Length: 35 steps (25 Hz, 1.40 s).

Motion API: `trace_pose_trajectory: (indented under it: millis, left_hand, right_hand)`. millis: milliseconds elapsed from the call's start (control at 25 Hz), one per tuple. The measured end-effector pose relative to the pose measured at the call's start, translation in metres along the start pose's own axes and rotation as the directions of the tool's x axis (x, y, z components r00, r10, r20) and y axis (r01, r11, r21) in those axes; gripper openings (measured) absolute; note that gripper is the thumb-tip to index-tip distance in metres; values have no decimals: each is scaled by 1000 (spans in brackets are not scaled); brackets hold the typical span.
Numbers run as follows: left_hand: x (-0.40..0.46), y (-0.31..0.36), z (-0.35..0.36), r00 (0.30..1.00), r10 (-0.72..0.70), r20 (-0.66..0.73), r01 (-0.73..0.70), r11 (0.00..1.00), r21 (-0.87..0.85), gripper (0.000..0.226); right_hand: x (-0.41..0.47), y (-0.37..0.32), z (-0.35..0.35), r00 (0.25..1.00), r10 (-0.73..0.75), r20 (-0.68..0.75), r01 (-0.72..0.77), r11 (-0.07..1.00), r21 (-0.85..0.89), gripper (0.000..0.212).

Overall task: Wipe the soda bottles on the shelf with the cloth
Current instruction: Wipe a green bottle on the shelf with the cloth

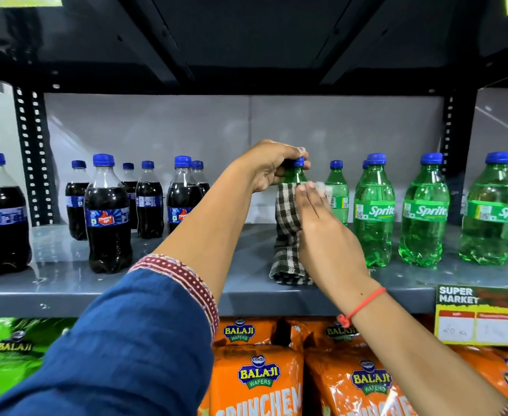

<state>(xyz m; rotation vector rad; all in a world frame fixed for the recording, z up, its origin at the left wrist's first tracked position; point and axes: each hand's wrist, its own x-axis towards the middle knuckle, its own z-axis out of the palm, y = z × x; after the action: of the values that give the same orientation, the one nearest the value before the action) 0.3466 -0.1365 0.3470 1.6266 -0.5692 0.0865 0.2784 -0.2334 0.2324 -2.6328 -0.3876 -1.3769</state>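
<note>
A green Sprite bottle [294, 175] with a blue cap stands mid-shelf. My left hand [272, 166] grips its neck and cap from the left. My right hand [322, 226] presses a brown-and-white checked cloth [287, 235] flat against the bottle's body, so most of the bottle is hidden. More green Sprite bottles [374, 211] stand in a row to the right. Dark cola bottles [107, 217] with blue caps and blue labels fill the left side of the grey shelf [246, 295].
A black shelf [246, 40] hangs close overhead. Perforated black uprights [32, 157] stand at left and right. Orange Balaji wafer packs [258, 376] and green packs [12, 349] fill the shelf below. A yellow price tag [475, 319] hangs from the shelf edge at right.
</note>
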Motion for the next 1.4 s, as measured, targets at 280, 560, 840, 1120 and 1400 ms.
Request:
trace_pose_trajectory:
  millis: [280,560,840,1120,1400]
  left_hand:
    - [0,-1,-1,1000,-16,13,16,1000,15,15]
    - [-5,-1,-2,1000,-18,6,18,1000,-16,11]
    - [-11,4,3,986,87,-144,-55,975,215,30]
    - [-103,0,-46,962,267,-51,-169,733,659,21]
    - [-208,-62,-129,961,-49,-271,275,199,941,31]
  right_hand:
    - [-3,-3,13,999,-3,52,3,1000,14,81]
    - [-19,1,-27,974,155,163,-164,985,45,64]
    - [-39,-14,-56,882,-4,472,15,1000,-20,25]
    - [-37,-56,-20,938,-150,312,135,988,70,43]
    - [-31,-95,-2,942,-251,225,211,959,188,35]
